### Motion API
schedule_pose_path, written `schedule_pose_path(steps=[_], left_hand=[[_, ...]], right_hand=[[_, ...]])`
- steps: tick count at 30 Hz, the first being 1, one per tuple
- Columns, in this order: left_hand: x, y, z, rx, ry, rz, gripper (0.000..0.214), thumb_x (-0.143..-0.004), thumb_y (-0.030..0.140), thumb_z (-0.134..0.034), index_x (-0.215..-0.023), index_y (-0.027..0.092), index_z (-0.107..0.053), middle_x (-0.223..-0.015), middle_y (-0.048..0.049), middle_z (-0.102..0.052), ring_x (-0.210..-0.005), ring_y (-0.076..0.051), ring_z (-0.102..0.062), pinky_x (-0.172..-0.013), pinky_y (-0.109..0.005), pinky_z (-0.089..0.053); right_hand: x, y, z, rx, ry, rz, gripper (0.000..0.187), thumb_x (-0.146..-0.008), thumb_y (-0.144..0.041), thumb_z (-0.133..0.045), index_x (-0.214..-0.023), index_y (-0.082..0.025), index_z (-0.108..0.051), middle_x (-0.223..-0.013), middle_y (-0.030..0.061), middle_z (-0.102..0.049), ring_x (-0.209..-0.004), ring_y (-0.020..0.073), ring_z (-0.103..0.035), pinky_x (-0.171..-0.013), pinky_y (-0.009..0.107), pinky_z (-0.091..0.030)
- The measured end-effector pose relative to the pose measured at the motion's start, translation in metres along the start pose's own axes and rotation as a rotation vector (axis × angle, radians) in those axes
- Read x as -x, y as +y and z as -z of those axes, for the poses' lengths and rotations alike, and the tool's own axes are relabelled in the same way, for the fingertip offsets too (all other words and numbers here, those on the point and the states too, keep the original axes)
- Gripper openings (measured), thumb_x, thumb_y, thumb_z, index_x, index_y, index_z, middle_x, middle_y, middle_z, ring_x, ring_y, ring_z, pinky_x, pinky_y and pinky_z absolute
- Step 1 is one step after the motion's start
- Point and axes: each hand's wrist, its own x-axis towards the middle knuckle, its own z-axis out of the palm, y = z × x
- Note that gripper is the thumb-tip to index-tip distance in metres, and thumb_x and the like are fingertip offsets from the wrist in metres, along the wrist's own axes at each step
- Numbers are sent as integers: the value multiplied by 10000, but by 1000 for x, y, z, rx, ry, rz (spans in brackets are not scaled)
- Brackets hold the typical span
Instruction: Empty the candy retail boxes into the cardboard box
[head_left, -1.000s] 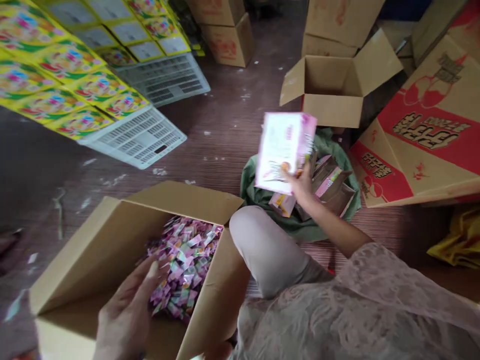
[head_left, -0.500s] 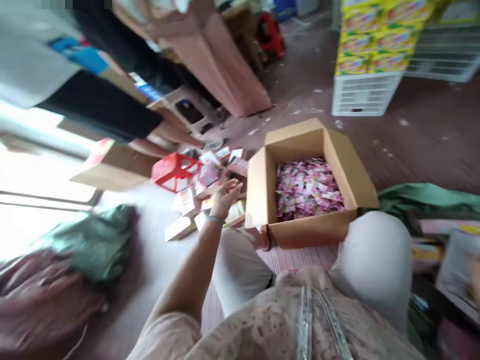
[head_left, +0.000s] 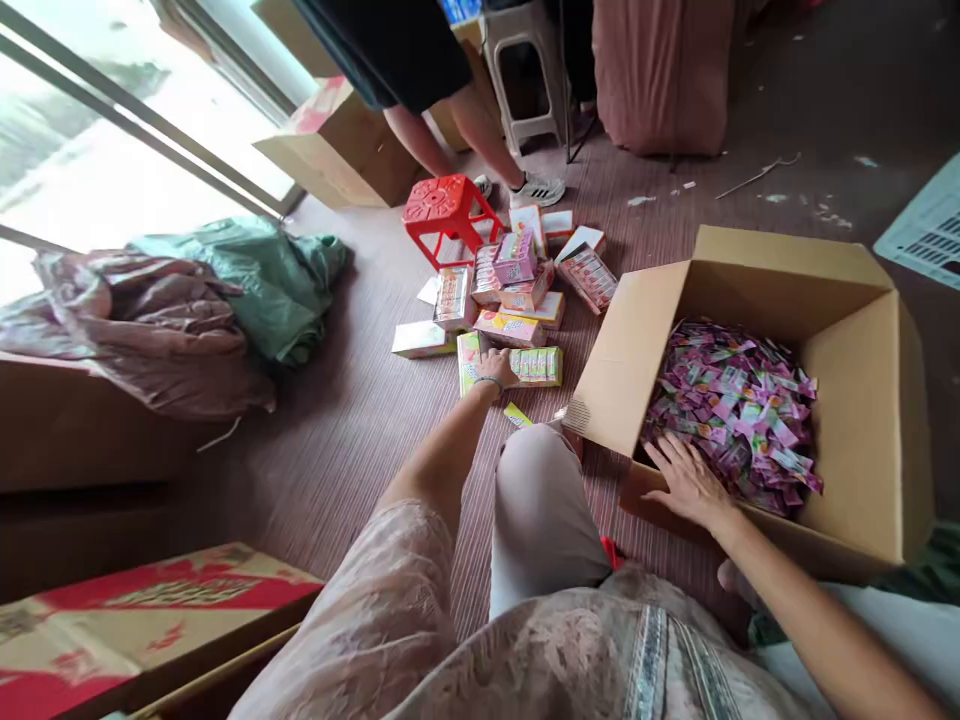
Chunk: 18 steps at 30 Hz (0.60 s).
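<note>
My left hand (head_left: 496,370) reaches down to the floor, its fingers bent over an open green-and-white box (head_left: 538,367) holding a row of small green packs. Its fingertips are partly hidden, but it appears to grip the box. My right hand (head_left: 690,482), fingers spread, rests at the near left edge of a big open cardboard carton (head_left: 855,400). Many small pink-purple sachets (head_left: 739,405) are heaped inside the carton. Beyond my left hand lies a loose pile of small boxes, among them a pink box (head_left: 515,257) and an orange-and-pink box (head_left: 510,328).
A red stool (head_left: 439,200) stands behind the pile, close to another person's legs and sneakers (head_left: 538,190). Green cloth (head_left: 262,280) and brownish sacking (head_left: 142,325) lie at left. A red-and-tan carton (head_left: 165,620) is at lower left, a white crate (head_left: 926,225) at far right.
The view has swung left and down. My left hand has moved from above the pile to the green box. My right hand has come into view at the carton's edge.
</note>
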Motion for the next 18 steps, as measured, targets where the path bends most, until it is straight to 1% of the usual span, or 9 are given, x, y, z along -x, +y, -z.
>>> schedule_pose_path(steps=[1,3,6,8,11,14,16,18], left_hand=[[-10,-10,-5,-101,-18,13,720,-577,320,-964,-1178,103,-630,-1433,-299,-538,-1516,-468,-307,-1246,-586,-267],[-32,-28,-15,-285,-77,36,832,-540,248,-977,-1273,102,-613,-1508,-310,-478,-1535,-504,-256,-1256,-626,-229],[-69,-50,-27,-493,-192,54,971,-524,214,-985,-1401,134,-577,-1551,-294,-461,-1530,-530,-259,-1238,-658,-254],[-95,-65,-34,-576,-258,63,1070,-509,216,-996,-1472,126,-538,-1561,-315,-451,-1521,-550,-270,-1224,-672,-269],[-129,-91,-42,-736,-327,30,1303,-464,252,-1025,-1591,72,-396,-1620,-369,-351,-1542,-560,-230,-1232,-662,-254],[-155,-115,-51,-924,-389,-69,1533,-427,346,-1049,-1676,77,-201,-1705,-359,-185,-1585,-532,-142,-1257,-648,-195],[-165,-126,-59,-930,-418,-92,1604,-432,418,-1045,-1694,86,-113,-1723,-342,-143,-1594,-518,-105,-1256,-667,-163],[-164,-133,-67,-903,-400,-87,1620,-455,467,-1029,-1700,93,-63,-1711,-344,-178,-1584,-523,-102,-1237,-704,-135]], right_hand=[[-1,1,-11,16,-17,-17,789,-911,-588,-678,-1586,-215,-511,-1599,200,-504,-1519,375,-434,-1185,580,-446],[2,6,-24,49,16,-36,739,-945,-569,-641,-1577,-204,-519,-1540,214,-564,-1461,380,-506,-1129,566,-498],[8,13,-31,109,112,4,654,-1001,-543,-563,-1543,-179,-547,-1447,221,-634,-1378,386,-577,-1051,545,-542],[11,15,-31,145,164,22,622,-1025,-526,-525,-1523,-155,-558,-1405,227,-654,-1339,386,-598,-1029,533,-547],[14,15,-28,177,183,37,603,-1025,-506,-523,-1496,-132,-568,-1408,229,-648,-1335,378,-590,-1055,523,-530],[14,12,-17,192,133,40,601,-1006,-471,-552,-1499,-128,-551,-1439,219,-628,-1359,363,-569,-1083,505,-518],[13,10,-9,201,104,34,614,-995,-466,-567,-1504,-124,-537,-1440,214,-626,-1354,358,-571,-1087,492,-519],[12,7,-1,209,91,38,625,-997,-477,-564,-1508,-118,-528,-1429,212,-632,-1340,355,-579,-1085,482,-522]])
